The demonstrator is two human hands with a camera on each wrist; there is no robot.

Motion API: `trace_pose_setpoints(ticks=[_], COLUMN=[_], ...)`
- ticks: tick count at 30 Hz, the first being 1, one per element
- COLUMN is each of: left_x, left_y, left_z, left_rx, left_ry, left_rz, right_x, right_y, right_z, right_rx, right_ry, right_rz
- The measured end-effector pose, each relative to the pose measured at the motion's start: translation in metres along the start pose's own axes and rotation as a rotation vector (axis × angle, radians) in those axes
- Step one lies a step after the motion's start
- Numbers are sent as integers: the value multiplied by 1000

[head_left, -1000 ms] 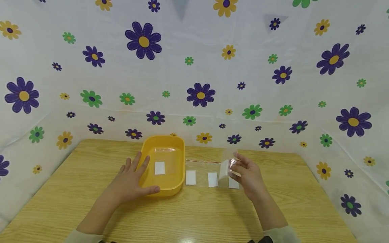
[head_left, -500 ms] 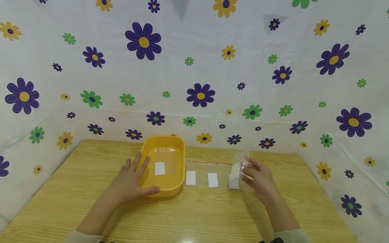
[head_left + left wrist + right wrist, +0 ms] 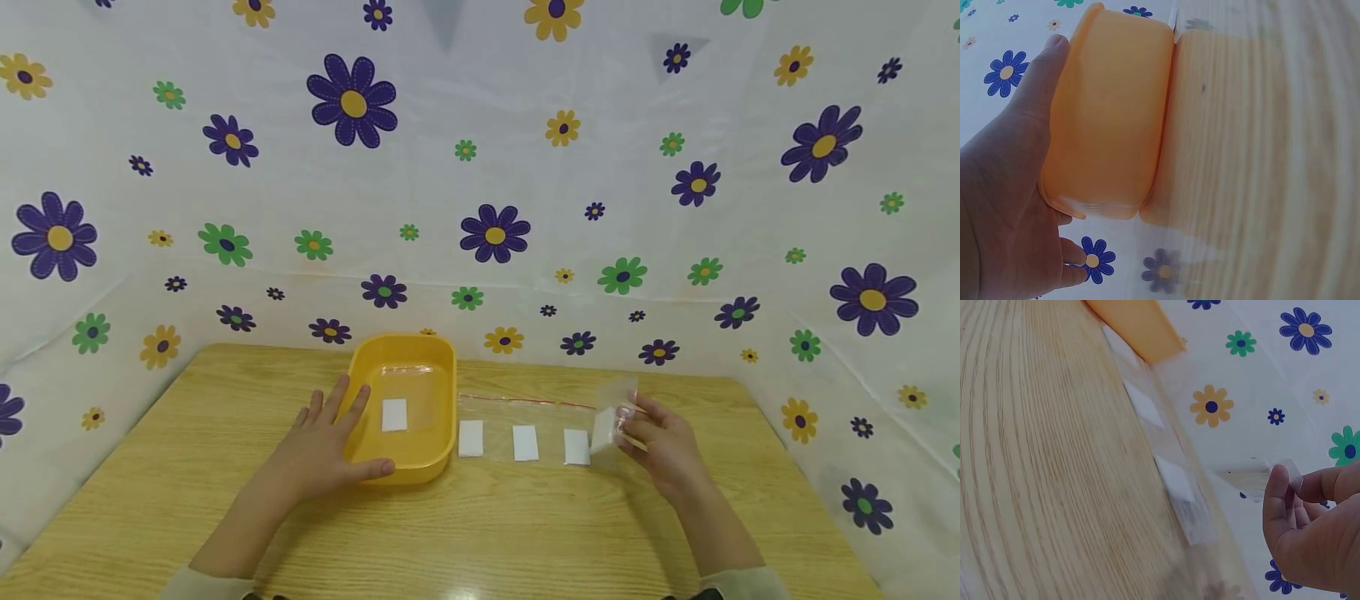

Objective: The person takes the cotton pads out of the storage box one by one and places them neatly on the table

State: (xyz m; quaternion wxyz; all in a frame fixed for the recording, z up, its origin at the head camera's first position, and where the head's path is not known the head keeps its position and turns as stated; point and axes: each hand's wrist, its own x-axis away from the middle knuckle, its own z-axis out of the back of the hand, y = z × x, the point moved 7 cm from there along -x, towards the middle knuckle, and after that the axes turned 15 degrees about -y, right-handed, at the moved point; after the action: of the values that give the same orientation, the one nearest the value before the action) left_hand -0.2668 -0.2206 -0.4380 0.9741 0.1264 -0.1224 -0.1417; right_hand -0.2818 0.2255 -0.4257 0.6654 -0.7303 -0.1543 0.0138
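Observation:
In the head view, my left hand [image 3: 318, 450] lies spread on the left side of a yellow plastic basin [image 3: 408, 475], its fingers straight over the rim. The left wrist view shows the thumb along the rim, close to the basin's outer wall [image 3: 1110, 112]. Inside the basin lies a clear zip bag with a white patch [image 3: 394, 415]. My right hand [image 3: 663, 446] pinches another clear bag [image 3: 604, 427] between thumb and fingers, raised over the table. Right of the basin lie flat clear bags with white patches [image 3: 525, 443], three patches in a row.
A light wood-grain table [image 3: 465, 533] spreads under everything. Behind it and at both sides hangs a white flower-print sheet [image 3: 420, 183]. The row of bags starts right at the basin's right wall.
My right hand has moved to the right with the pinched bag, uncovering the rightmost white patch in the row. My left hand and the basin have stayed put.

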Motion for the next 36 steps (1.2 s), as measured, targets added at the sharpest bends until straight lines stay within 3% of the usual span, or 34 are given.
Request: trace_pose_setpoints(ticks=[22,36], left_x=[-2,0], left_y=[-5,-3], left_z=[-6,-4], left_rx=[9,13], left_ry=[-2,1], left_rz=[0,-7], right_x=[5,6], right_y=[19,33], right_z=[37,53], right_rx=[-59,22], right_ry=[6,5], right_rz=[-76,-144])
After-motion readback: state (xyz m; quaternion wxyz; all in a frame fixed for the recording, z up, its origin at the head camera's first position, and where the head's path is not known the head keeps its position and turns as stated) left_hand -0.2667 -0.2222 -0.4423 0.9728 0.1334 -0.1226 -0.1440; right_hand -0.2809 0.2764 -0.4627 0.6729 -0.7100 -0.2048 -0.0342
